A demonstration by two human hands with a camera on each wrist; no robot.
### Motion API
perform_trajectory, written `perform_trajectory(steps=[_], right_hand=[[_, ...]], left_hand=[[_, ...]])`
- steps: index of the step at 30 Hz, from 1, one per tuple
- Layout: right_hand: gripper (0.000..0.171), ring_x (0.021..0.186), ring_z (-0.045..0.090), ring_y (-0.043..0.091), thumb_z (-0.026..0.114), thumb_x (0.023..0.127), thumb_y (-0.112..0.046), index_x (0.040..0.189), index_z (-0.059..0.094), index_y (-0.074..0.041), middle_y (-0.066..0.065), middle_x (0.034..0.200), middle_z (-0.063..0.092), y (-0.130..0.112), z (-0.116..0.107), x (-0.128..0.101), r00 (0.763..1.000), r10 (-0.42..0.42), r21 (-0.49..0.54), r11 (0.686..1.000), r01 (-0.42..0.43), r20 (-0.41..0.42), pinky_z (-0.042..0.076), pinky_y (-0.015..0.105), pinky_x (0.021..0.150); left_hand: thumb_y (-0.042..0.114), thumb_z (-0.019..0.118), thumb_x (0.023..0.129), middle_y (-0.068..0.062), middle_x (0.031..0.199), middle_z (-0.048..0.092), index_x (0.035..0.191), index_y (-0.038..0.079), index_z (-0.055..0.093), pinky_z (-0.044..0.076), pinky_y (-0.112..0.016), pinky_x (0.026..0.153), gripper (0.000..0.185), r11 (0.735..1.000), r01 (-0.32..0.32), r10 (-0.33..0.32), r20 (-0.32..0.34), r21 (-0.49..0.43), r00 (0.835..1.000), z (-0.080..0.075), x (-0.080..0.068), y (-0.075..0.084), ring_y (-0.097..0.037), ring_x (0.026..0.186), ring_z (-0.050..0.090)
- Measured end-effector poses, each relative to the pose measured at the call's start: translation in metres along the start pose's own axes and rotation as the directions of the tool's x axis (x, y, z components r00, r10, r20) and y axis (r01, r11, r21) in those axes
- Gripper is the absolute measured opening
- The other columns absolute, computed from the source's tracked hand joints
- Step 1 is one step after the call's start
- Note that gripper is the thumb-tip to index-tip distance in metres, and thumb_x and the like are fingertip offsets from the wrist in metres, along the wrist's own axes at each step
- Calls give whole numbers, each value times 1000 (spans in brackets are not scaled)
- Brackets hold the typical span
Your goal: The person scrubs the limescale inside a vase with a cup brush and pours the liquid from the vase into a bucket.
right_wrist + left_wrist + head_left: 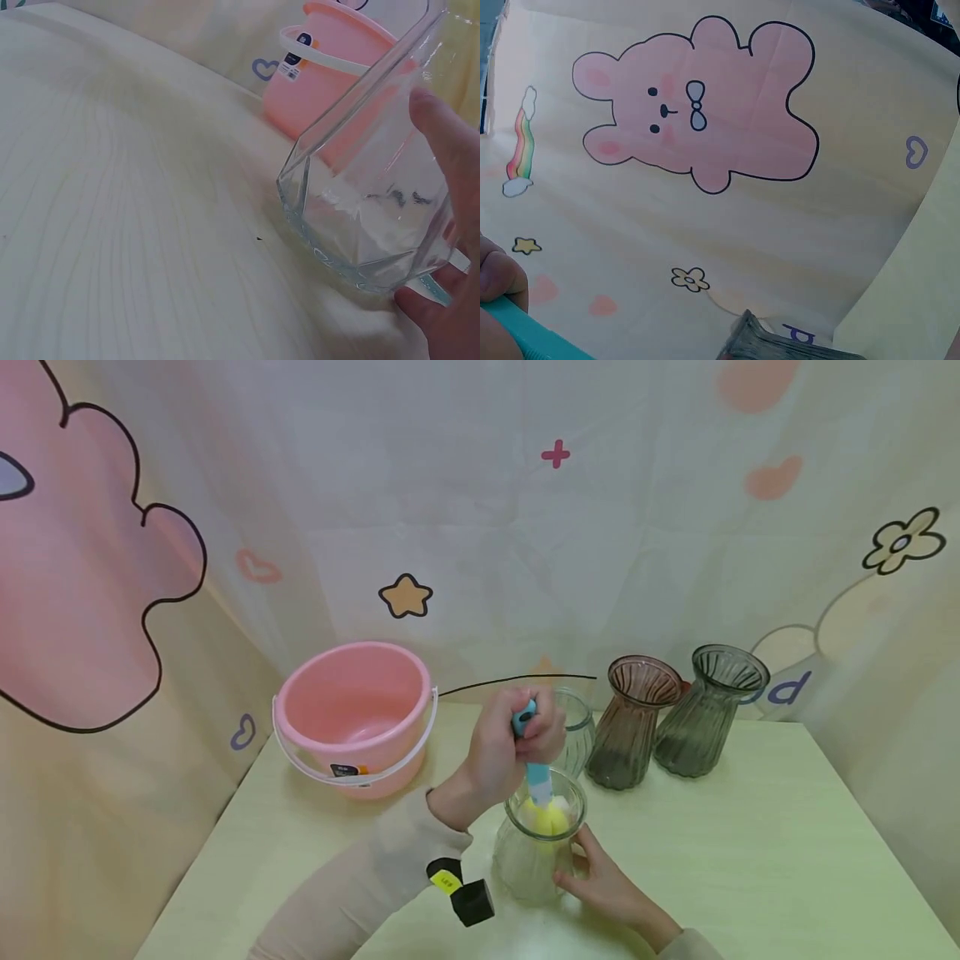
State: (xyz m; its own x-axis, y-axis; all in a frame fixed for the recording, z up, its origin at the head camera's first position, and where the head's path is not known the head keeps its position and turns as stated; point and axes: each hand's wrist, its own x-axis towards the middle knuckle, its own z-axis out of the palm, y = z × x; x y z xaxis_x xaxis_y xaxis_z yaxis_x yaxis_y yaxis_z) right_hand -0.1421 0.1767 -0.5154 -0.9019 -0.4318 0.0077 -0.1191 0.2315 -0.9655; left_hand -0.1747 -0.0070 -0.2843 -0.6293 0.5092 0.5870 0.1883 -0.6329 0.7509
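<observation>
My left hand [517,743] grips the blue handle [537,777] of a brush. Its yellow sponge head [547,818] sits inside the mouth of a clear glass vase [525,860] standing on the pale table [750,860]. My right hand [592,868] holds that vase from its right side, fingers curled round the glass. In the right wrist view the clear vase [360,225] fills the right half with my fingers [450,150] wrapped on it. The left wrist view shows a fingertip [499,274] on the teal handle [532,337].
A pink bucket [352,714] with a white bail stands at the back left. Behind the held vase stand another clear vase [573,731], a brown ribbed vase [630,722] and a grey-green one [708,710]. Printed cloth walls close in the table on three sides.
</observation>
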Motion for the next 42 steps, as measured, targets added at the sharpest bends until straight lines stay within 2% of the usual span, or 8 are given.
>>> perform_trajectory(steps=[6, 11, 15, 19, 25, 32, 36, 42], right_hand=[[75, 124, 34, 50, 63, 86, -14, 143, 13, -15, 23, 141, 22, 5, 0, 0, 1000, 21, 18, 1000, -20, -16, 48, 35, 88], [75, 127, 29, 46, 64, 85, -13, 142, 16, -15, 20, 142, 22, 6, 2, 1, 999, 2, 22, 1000, -1, -35, 45, 29, 90], [72, 127, 30, 47, 64, 85, -13, 140, 18, -13, 21, 142, 23, 6, 4, 1, 999, -24, -2, 1000, 24, -47, 44, 25, 89], [70, 125, 33, 48, 65, 84, -16, 138, 20, -12, 22, 141, 25, 7, 5, 1, 997, -25, -42, 999, 22, -67, 43, 30, 91], [71, 124, 36, 49, 66, 84, -18, 138, 20, -13, 23, 141, 26, 7, 7, 0, 996, -3, -72, 997, -4, -90, 45, 41, 92], [71, 122, 36, 53, 64, 85, -16, 140, 19, -15, 25, 144, 21, 7, 6, -2, 996, 14, -63, 998, -19, -83, 50, 40, 85], [72, 123, 34, 52, 65, 84, -16, 140, 19, -15, 23, 144, 22, 7, 7, -1, 995, 6, -80, 997, -14, -95, 47, 44, 89], [73, 126, 32, 50, 66, 83, -17, 141, 21, -12, 21, 145, 24, 6, 9, -1, 993, -13, -107, 994, 0, -120, 36, 55, 97]], left_hand=[[12, 16, 84, 3, 46, 17, 56, 13, 23, 8, -26, 38, 30, 999, 40, -41, -79, -18, 996, -15, -10, -32, -12, 38, 11], [12, 17, 86, 3, 45, 19, 56, 13, 23, 12, -25, 38, 31, 995, 95, -92, -106, 25, 990, -21, -20, -55, -12, 38, 13], [13, 18, 88, 4, 46, 19, 57, 14, 23, 13, -24, 38, 32, 995, 85, -79, -106, 53, 991, -21, -22, -59, -12, 37, 14], [13, 17, 89, 4, 46, 19, 57, 14, 24, 13, -24, 38, 32, 996, 73, -68, -87, 58, 994, -20, -19, -54, -12, 38, 14], [13, 15, 89, 4, 47, 20, 57, 12, 24, 11, -26, 39, 34, 998, 49, -48, -25, 37, 999, -12, -4, -21, -12, 39, 14], [15, 13, 87, 3, 46, 19, 56, 14, 27, 9, -27, 39, 34, 999, 19, -16, 67, -33, 998, 3, 27, 41, -12, 38, 14], [16, 10, 88, 2, 46, 18, 57, 13, 27, 10, -26, 38, 35, 997, -41, 49, 112, -69, 992, 9, 42, 77, -12, 37, 14], [15, 8, 89, 1, 46, 17, 58, 10, 24, 11, -23, 37, 36, 995, -101, 100, 99, 10, 990, 11, 51, 113, -11, 37, 13]])
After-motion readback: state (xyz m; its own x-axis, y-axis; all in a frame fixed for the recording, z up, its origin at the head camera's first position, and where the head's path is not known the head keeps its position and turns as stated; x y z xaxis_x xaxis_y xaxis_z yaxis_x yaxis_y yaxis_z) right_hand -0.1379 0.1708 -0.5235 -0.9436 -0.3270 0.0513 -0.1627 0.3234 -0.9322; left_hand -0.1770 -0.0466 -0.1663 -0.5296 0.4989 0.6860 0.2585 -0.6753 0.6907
